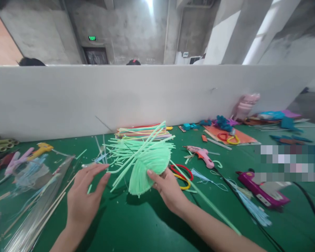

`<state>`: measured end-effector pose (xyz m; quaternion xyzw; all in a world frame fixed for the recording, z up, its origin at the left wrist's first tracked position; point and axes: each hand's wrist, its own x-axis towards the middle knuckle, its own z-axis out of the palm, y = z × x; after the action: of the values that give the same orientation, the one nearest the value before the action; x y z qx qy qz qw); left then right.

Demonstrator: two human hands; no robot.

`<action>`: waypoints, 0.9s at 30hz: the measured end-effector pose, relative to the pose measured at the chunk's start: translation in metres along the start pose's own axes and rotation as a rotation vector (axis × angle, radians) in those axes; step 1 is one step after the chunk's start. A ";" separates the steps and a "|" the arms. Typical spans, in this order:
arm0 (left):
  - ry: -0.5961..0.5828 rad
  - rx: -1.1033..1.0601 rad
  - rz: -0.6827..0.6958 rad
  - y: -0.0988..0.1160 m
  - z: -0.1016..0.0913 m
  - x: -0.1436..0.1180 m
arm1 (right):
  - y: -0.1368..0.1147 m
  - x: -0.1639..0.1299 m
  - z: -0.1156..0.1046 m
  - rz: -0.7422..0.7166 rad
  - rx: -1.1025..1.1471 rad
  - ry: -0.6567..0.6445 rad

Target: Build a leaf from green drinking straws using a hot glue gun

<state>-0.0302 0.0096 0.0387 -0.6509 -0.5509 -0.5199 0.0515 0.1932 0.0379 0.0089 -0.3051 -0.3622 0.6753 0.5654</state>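
Your right hand [168,187] grips the green fan of straws [149,168] while your left hand [85,196] lies open beside loose straws [126,148]; judging by this, pick another strand.

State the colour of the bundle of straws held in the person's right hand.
Pale mint green; the bundle of straws in the right hand shows best in the head view.

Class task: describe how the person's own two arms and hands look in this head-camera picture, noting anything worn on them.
Both forearms are bare as far as the picture shows: no sleeves, gloves, watch or bracelets. The left hand and right hand carry no visible rings. Fingernails look short and unpainted. The arms enter from the bottom edge, so anything worn higher up cannot be seen.
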 end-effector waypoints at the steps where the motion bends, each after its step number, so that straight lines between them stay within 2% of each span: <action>1: -0.022 0.009 0.023 0.003 0.002 0.001 | 0.004 -0.003 0.002 0.014 0.003 -0.005; 3: -0.127 0.013 -0.005 0.008 0.005 0.004 | 0.012 -0.008 0.006 0.030 -0.003 -0.013; 5: -0.250 -0.017 -0.121 0.010 0.010 0.009 | 0.019 -0.011 0.009 0.037 -0.017 -0.023; 7: -0.310 -0.076 -0.254 0.009 0.016 0.013 | 0.025 -0.013 0.011 0.039 -0.044 -0.033; 13: -0.313 -0.236 -0.429 0.009 0.033 0.009 | 0.035 -0.015 0.013 -0.005 -0.064 -0.077; 19: -0.317 -0.407 -0.576 0.017 0.041 0.007 | 0.036 -0.015 0.014 -0.103 -0.141 -0.104; 27: -0.328 -0.439 -0.604 0.017 0.047 0.002 | 0.035 -0.016 0.014 -0.100 -0.169 -0.079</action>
<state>0.0117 0.0343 0.0277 -0.5294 -0.5943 -0.5062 -0.3320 0.1658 0.0166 -0.0123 -0.3063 -0.4547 0.6249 0.5558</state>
